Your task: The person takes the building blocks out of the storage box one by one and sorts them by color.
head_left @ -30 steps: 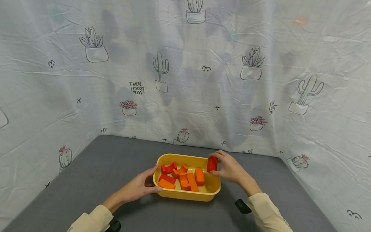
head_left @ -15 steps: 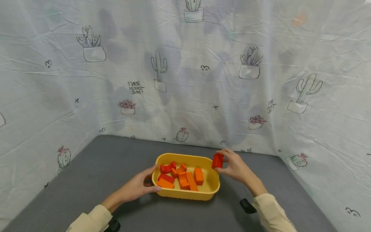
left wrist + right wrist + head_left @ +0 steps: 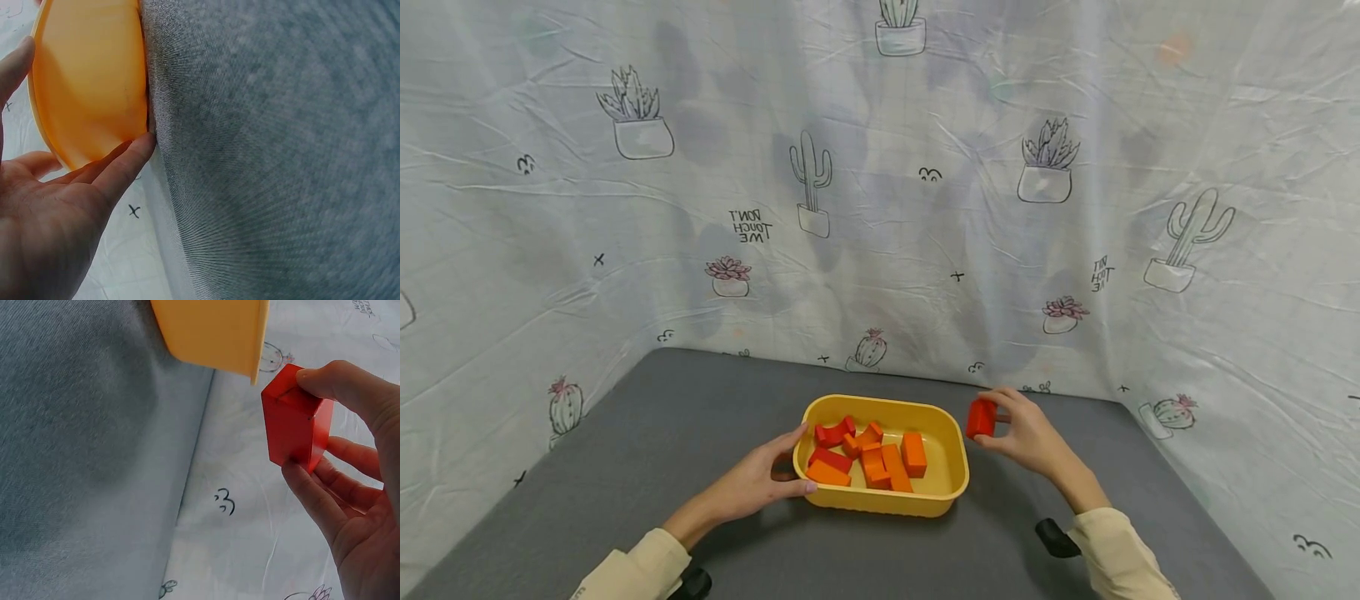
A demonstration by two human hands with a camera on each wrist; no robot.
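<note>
A yellow plastic tub point(image 3: 951, 497) stands on the grey table, with several red and orange toy blocks inside. Among them are an orange rectangular block point(image 3: 913, 454) and a red block with a curved cut-out point(image 3: 835, 435). My left hand point(image 3: 756, 482) grips the tub's left end, thumb at the near rim and fingers spread along the end wall. Just beyond the tub's right end, my right hand point(image 3: 1033, 435) pinches a red rectangular block point(image 3: 295, 419) between thumb and fingertips, raised off the table. The right wrist view shows the block outside the tub wall.
Grey cloth point(image 3: 887, 558) covers the table. A pale curtain point(image 3: 880, 208) printed with cacti encloses the back and sides, its lower edge meeting the table's far edge behind the tub.
My right hand has carried the red rectangular block from over the tub's right end rightward past its rim. My left hand stays on the tub, which has barely shifted in view.
</note>
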